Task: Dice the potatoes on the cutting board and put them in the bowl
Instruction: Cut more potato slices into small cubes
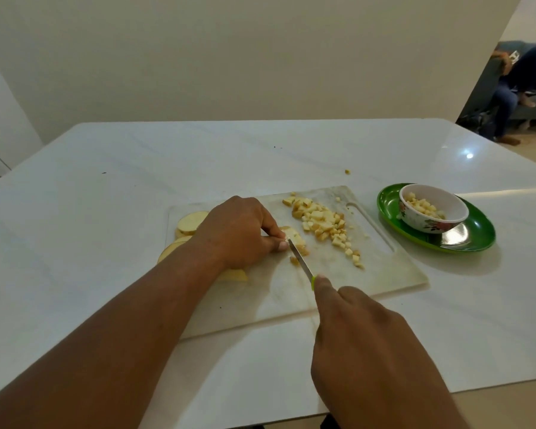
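Observation:
A white cutting board (338, 274) lies mid-table. My left hand (239, 232) pinches a stack of potato slices (293, 235) against the board. My right hand (362, 345) grips a knife (300, 261) with a green handle, its blade touching that stack. A pile of diced potato (325, 224) lies on the board's far right part. Uncut potato slices (191, 222) sit at the board's left edge, partly hidden by my left hand. A white floral bowl (432, 212) holding some dice stands to the right.
The bowl rests on a green plate (477, 239) right of the board. One stray potato cube (347, 171) lies on the white table (136, 181) beyond the board. A person sits on a sofa at the far right.

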Motion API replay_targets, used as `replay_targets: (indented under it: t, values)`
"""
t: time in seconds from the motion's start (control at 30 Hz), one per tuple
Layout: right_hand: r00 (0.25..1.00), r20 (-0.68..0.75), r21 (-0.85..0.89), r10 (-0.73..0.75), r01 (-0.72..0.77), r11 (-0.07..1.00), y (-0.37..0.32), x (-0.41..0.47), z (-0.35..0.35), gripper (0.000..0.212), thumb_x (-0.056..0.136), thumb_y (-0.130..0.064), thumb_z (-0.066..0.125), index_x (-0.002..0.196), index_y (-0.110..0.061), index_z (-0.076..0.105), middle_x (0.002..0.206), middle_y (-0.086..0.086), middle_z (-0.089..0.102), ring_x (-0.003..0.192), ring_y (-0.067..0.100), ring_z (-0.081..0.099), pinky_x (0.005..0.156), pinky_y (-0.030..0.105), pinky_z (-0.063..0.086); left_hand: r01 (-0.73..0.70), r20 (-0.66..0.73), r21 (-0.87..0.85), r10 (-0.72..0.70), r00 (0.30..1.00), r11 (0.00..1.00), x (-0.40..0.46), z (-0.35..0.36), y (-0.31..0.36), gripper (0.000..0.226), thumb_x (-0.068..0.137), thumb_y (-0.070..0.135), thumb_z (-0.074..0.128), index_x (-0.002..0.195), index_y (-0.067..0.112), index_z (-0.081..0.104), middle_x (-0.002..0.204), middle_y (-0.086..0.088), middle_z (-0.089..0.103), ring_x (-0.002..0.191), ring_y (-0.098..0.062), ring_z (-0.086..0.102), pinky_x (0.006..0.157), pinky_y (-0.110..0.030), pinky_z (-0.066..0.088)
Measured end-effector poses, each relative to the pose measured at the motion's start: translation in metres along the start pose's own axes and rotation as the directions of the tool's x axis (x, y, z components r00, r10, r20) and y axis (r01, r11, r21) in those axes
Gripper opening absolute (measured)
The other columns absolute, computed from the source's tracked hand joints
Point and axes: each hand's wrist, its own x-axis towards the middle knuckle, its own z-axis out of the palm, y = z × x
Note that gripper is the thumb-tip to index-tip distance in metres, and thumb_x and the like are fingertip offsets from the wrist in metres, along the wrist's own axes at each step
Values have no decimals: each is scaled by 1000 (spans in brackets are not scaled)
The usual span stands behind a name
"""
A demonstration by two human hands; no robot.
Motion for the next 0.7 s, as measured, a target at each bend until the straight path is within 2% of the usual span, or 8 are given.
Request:
replay_targets:
  t: [0.1,0.2,0.27,0.37,0.5,0.6,0.7]
  values:
    - [997,71,-28,-5,7,1000,0,-12,-4,65,101,-27,33,157,-28,0,128,-8,43,80,16,46,60,21,32,2,1,-5,-2,1000,1000,-1,-2,1,21,77,56,84,91,41,82,98,24,74,76,5,57,68,-22,43]
    - [999,35,-40,-4,5,999,3,-14,-6,65,99,-28,33,157,-31,2,120,-11,43,80,14,43,58,21,32,20,16,-31,-20,1000,999,-5,-4,3,21,77,54,84,93,40,82,89,26,71,70,6,55,64,-19,39]
    - [999,-49,-59,-2,-1,998,3,-9,-9,62,99,-28,34,155,-32,7,108,-11,41,82,13,46,59,22,32,31,-4,-71,-31,1000,997,-7,-5,2,19,75,52,87,89,40,82,77,27,68,67,9,57,64,-19,40]
    - [984,-180,-62,-4,-8,998,1,8,-8,54,99,-25,36,151,-32,23,108,-12,49,84,10,53,57,21,32,63,-62,-95,-69,996,994,-7,-5,2,22,67,53,91,82,39,82,77,21,71,73,3,63,68,-22,49]
    - [984,-178,-26,-2,-3,1000,-5,36,2,44,96,-15,39,138,-28,40,98,-10,49,76,11,47,52,17,29,50,-12,-73,-51,999,996,-5,-8,-2,20,70,56,88,81,41,82,82,21,74,82,-1,66,79,-30,57]
    - [982,-185,-41,-24,17,999,-7,44,12,48,97,-15,37,144,-25,36,106,-9,51,75,10,43,50,16,26,25,20,-39,-25,999,999,-6,-10,-4,12,78,49,84,88,42,82,93,23,74,90,-2,65,86,-34,58]
    - [982,-185,-29,-24,19,999,-5,42,20,56,97,-16,35,152,-24,26,115,-7,54,77,10,46,50,16,27,29,-1,-21,-29,1000,999,-5,-10,-1,10,79,47,84,87,42,82,88,23,73,83,-3,65,82,-34,58]
